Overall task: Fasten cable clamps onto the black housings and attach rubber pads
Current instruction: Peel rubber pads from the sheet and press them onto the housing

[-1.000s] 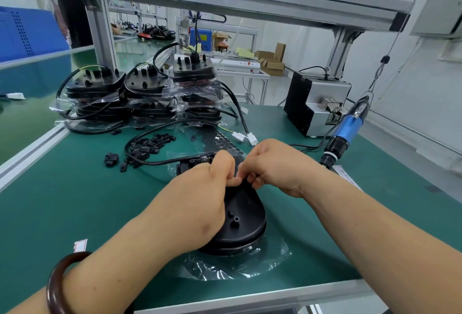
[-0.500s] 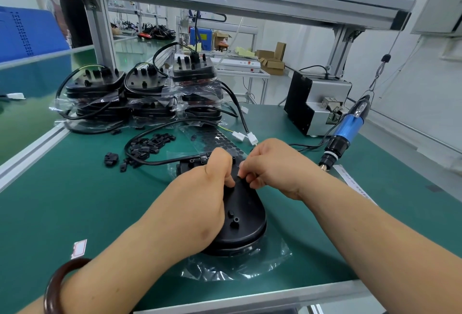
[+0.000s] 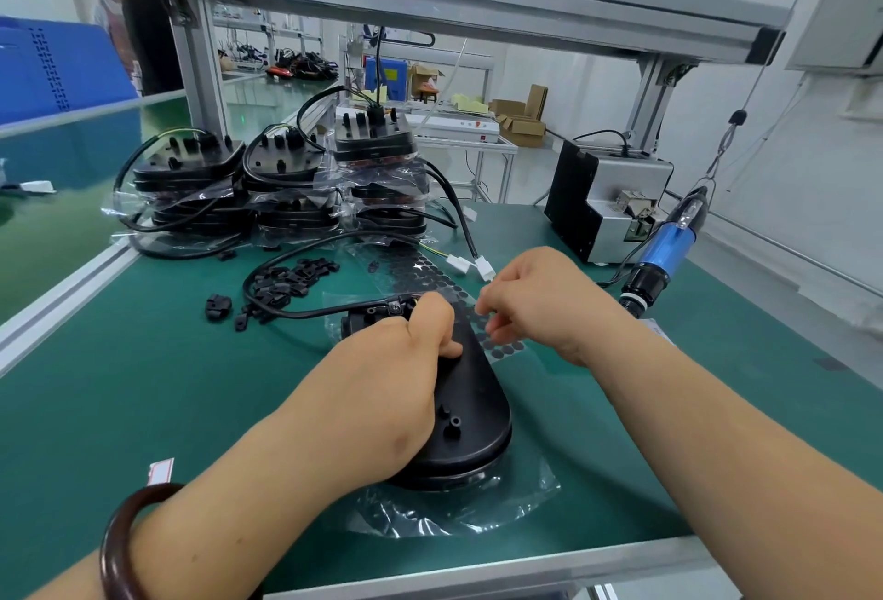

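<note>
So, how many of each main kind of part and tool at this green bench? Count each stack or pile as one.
Stacks of black housings: 3
Lone black housing: 1
Clamp pile: 1
Pad sheet: 1
White connectors: 2
Blue screwdriver: 1
Grey box: 1
Total: 10

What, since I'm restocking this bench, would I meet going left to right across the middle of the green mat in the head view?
Loose cable clamps → rubber pad sheet → black-and-grey machine box → blue electric screwdriver.
</note>
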A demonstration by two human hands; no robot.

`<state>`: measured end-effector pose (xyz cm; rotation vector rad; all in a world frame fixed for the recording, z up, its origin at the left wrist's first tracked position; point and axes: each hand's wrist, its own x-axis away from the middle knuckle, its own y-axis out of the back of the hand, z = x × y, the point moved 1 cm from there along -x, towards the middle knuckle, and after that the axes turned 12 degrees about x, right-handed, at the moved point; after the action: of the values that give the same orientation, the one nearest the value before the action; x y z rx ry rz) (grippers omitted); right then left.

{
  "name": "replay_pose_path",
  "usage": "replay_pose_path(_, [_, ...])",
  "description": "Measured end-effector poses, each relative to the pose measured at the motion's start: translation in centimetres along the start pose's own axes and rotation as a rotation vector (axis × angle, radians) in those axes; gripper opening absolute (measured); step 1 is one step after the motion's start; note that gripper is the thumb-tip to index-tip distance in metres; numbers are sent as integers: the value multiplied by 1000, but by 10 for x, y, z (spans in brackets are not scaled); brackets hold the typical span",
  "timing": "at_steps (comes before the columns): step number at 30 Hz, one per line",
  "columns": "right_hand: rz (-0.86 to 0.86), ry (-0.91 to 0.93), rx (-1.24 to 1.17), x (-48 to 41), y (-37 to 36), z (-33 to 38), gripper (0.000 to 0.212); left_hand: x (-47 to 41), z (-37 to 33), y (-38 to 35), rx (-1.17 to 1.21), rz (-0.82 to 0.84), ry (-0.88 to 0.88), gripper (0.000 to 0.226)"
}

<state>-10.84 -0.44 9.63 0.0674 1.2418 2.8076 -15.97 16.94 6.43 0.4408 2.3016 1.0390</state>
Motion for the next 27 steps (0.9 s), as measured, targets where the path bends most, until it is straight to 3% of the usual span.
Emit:
replay_pose_path(10, [-17,-39,-80,-7,0,-2,11,-8,-2,0,-123,152,19,37])
replay_pose_path(17, [-48,-79,-95,-20,7,-5,9,-9,-6,-2,-105,93,25,26])
replay_pose_path(27, [-84,-50,-68,-63,10,7,3,-6,-8,2,-104,126,91,34])
